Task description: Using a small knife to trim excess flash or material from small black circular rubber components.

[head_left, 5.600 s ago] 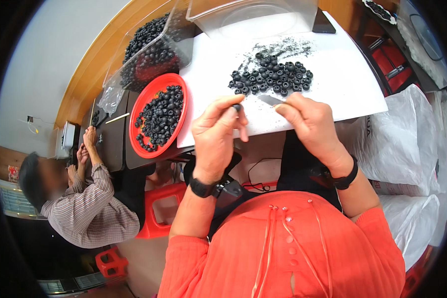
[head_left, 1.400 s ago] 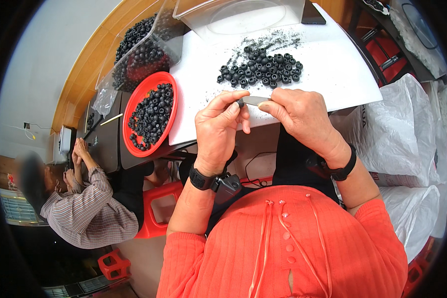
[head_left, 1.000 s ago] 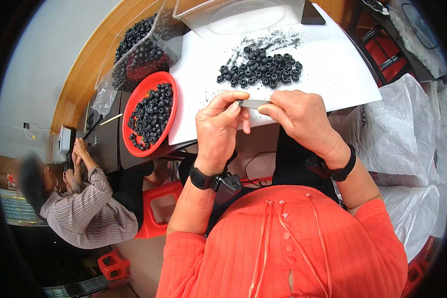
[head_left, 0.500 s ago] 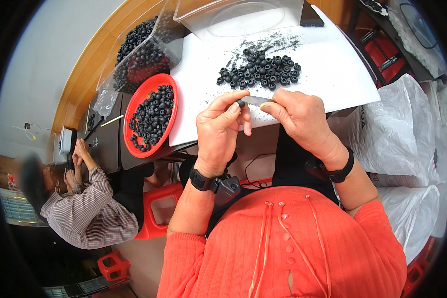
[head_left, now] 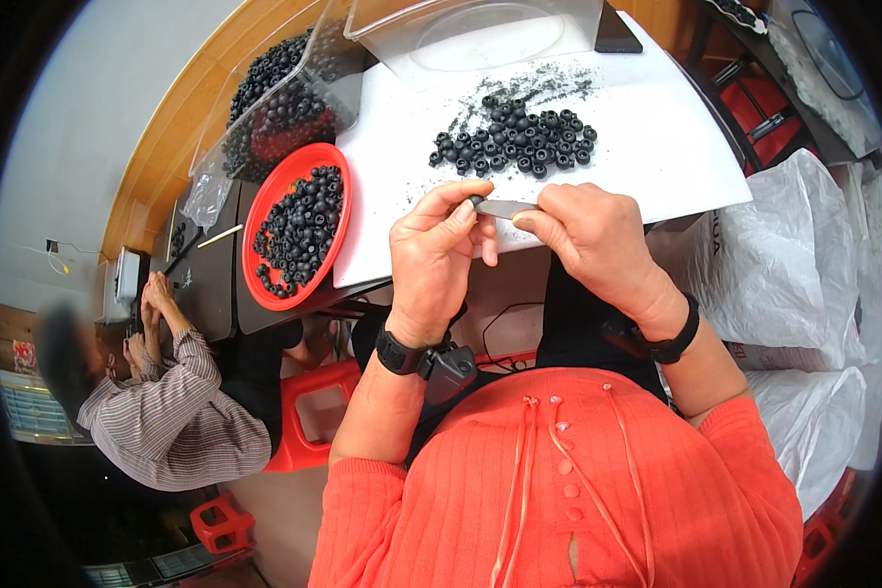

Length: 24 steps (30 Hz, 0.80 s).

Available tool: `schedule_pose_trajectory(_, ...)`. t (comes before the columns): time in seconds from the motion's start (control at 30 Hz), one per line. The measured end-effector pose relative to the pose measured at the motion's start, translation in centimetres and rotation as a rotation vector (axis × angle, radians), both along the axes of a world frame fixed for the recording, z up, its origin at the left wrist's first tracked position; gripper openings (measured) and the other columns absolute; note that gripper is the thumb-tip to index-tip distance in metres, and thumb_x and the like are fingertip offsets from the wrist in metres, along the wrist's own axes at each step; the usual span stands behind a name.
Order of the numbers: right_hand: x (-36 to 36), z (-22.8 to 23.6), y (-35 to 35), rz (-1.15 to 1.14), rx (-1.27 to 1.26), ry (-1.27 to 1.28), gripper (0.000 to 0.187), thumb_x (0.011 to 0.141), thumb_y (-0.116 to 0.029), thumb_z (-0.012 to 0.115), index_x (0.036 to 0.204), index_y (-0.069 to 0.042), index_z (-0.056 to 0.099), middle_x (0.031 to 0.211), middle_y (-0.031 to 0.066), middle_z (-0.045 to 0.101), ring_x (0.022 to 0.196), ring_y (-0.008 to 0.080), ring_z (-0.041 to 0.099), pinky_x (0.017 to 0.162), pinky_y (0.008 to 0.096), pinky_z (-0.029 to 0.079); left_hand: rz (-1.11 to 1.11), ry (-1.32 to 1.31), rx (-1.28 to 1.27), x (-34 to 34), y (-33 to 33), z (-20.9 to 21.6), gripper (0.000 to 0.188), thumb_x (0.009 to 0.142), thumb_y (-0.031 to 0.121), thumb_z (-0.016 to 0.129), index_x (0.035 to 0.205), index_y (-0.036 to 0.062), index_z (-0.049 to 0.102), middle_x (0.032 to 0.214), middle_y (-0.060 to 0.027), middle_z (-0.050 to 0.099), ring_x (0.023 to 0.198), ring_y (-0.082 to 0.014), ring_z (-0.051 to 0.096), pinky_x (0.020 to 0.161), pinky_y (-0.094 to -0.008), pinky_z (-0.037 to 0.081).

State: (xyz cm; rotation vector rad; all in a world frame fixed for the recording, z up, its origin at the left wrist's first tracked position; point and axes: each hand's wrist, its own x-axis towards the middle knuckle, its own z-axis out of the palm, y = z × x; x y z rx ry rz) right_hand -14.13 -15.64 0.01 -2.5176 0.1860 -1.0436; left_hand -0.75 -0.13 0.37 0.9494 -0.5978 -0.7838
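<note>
Over the near edge of the white board (head_left: 657,137), my left hand (head_left: 429,255) pinches a small round black bead (head_left: 476,200) between thumb and forefinger; its other fingers curl loosely. My right hand (head_left: 603,235) is closed on a small knife (head_left: 508,209), and the blade's tip touches or nearly touches the bead. The knife's handle is hidden inside my fist. Just beyond my hands lies a heap of black beads (head_left: 531,142), many with a hole showing, and dark shavings (head_left: 549,80) are scattered behind it. More such beads (head_left: 299,230) fill a red plate (head_left: 249,260) to the left.
A clear bin (head_left: 348,103) of black beads stands behind the plate. At the back are a clear tub (head_left: 480,44) and a dark flat phone-like object (head_left: 616,34). White plastic bags (head_left: 784,260) bulge at the right. A person in a striped shirt (head_left: 181,407) works at left, near a red stool (head_left: 309,416).
The knife blade has tilted slightly, its tip now lower against the bead. My right hand has shifted a little; the left keeps its pinch.
</note>
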Motion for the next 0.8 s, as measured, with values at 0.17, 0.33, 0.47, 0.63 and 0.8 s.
schedule_pose_trajectory(0.17,0.1,-0.2,0.0,0.008,0.102,-0.045,0.033,0.095,-0.035,0.069,0.077,-0.009,0.058,0.064,0.0105,0.06,0.061,0.0308,0.063,0.053,0.0416,0.047,-0.017,0.004,0.0,-0.2,0.0,0.3,0.029,0.1,0.005,0.058,0.126,-0.0077,0.064,0.099,-0.0138,0.068,0.075,-0.0204,0.063,0.063,-0.0311,0.054)
schedule_pose_trajectory(0.33,0.1,0.0,0.3,-0.034,0.064,0.011,0.034,0.096,-0.036,0.068,0.078,-0.009,0.058,0.065,0.0099,0.06,0.062,0.0301,0.064,0.053,0.0418,0.048,0.019,0.008,0.018,-0.3,-0.1,0.3,0.026,0.101,0.005,0.058,0.122,-0.0074,0.066,0.091,-0.013,0.067,0.071,-0.019,0.063,0.064,-0.03,0.054)
schedule_pose_trajectory(0.47,0.1,0.0,0.3,-0.036,0.04,0.009,0.034,0.095,-0.036,0.068,0.078,-0.009,0.058,0.064,0.0095,0.06,0.062,0.0298,0.064,0.053,0.0418,0.048,-0.03,-0.011,-0.011,0.3,0.1,-0.3,0.028,0.101,0.005,0.058,0.125,-0.0071,0.064,0.099,-0.0137,0.068,0.076,-0.0202,0.064,0.063,-0.0305,0.054)
schedule_pose_trajectory(0.63,0.2,0.1,0.4,0.026,-0.026,0.001,0.03,0.094,-0.032,0.07,0.077,-0.009,0.061,0.068,0.0102,0.062,0.062,0.0304,0.063,0.054,0.0413,0.047,0.039,0.023,0.02,0.1,0.3,0.4,0.026,0.101,0.004,0.058,0.123,-0.0072,0.066,0.096,-0.0124,0.067,0.076,-0.0184,0.064,0.062,-0.0301,0.054)
schedule_pose_trajectory(0.8,-0.9,-0.8,-1.4,0.147,0.457,-0.071,0.029,0.097,-0.027,0.07,0.082,-0.003,0.064,0.065,0.0093,0.054,0.055,0.0209,0.052,0.053,0.0353,0.041,0.42,-0.417,0.166,3.1,4.8,4.6,0.026,0.1,0.003,0.058,0.122,-0.0069,0.067,0.093,-0.0103,0.067,0.075,-0.0133,0.063,0.06,-0.0272,0.053)
